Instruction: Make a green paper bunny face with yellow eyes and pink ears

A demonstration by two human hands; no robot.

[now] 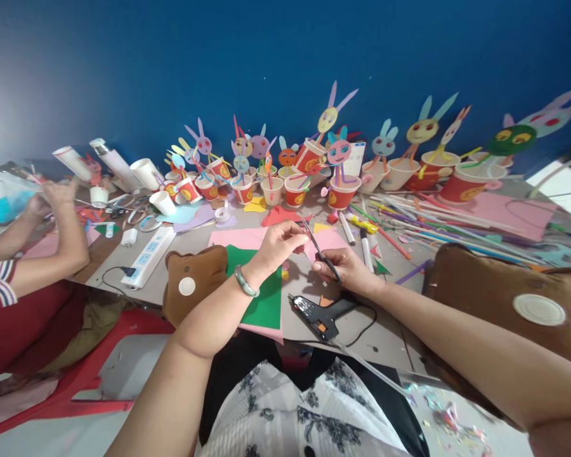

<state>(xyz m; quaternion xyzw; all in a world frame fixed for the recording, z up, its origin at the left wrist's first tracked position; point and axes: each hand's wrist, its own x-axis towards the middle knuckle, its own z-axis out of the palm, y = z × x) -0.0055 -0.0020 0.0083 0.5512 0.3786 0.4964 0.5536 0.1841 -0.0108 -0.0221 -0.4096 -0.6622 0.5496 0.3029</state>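
My right hand [343, 269] is closed round the dark handles of a pair of scissors [318, 249], whose blades point up and left. My left hand [285, 244], with a bangle at its wrist, is pinched close beside the blades. Whatever lies between its fingertips is too small to make out. Below the hands rests a black hot glue gun [320, 317], its nozzle toward the left and a glue stick trailing from its rear. Under my left forearm lies a green paper sheet [262, 298] on top of pink paper [240, 237].
Red-and-white paper cups [341, 193] with paper rabbit figures line the blue wall. Coloured pipe cleaners [423, 219] spread at the right. Brown plush cushions [197, 285] flank the work area. A power strip [148, 257] and a co-worker's arms [69, 228] are at left.
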